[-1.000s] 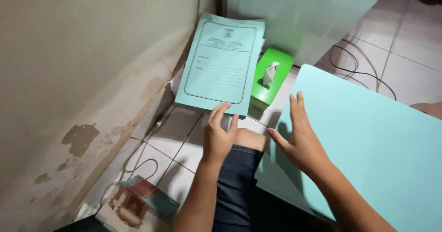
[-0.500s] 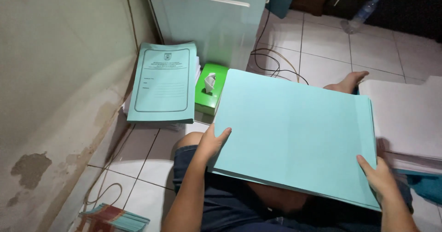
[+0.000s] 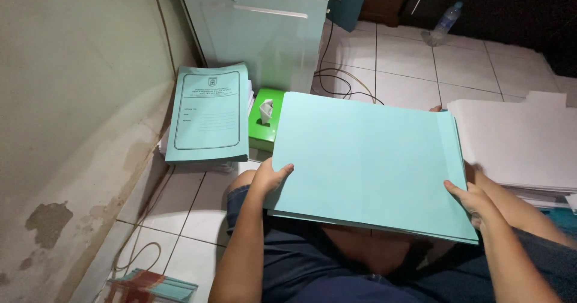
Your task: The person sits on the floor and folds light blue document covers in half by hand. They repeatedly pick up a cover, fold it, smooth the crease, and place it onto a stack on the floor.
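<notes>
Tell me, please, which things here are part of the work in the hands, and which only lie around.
In use:
- left hand and right hand, gripping the blue-green folder
- stack of printed green booklets
- pile of white sheets

Lying about:
- green tissue box
- plastic bottle
- cables
- white cabinet
</notes>
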